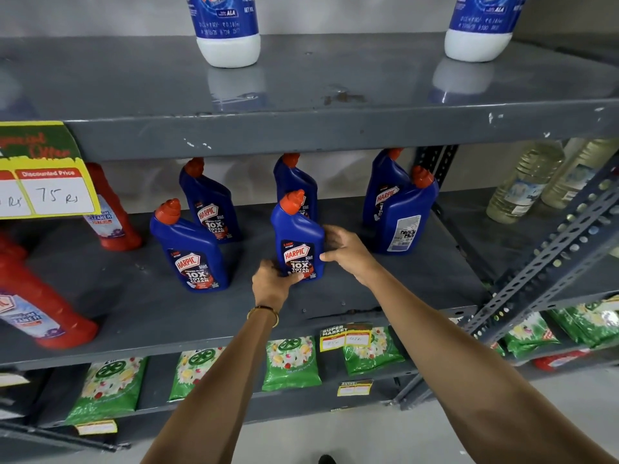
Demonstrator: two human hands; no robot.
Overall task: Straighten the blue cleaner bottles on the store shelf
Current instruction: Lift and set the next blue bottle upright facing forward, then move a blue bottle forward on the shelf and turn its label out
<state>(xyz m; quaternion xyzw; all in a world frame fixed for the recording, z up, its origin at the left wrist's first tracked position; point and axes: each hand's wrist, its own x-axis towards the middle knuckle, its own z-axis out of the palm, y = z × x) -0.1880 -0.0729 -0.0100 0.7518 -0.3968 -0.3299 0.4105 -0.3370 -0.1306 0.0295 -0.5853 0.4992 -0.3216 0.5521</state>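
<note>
While I look down at the middle shelf: both hands flank one blue bottle.
Fingers: my left hand pinches its base; my right hand cups its side.
Progress: label faces front; the right front bottle shows its back, still unturned.
Hidden: rear bottles' caps sit under the upper shelf edge.

Glossy plastic bottles, scuffed metal shelf
</note>
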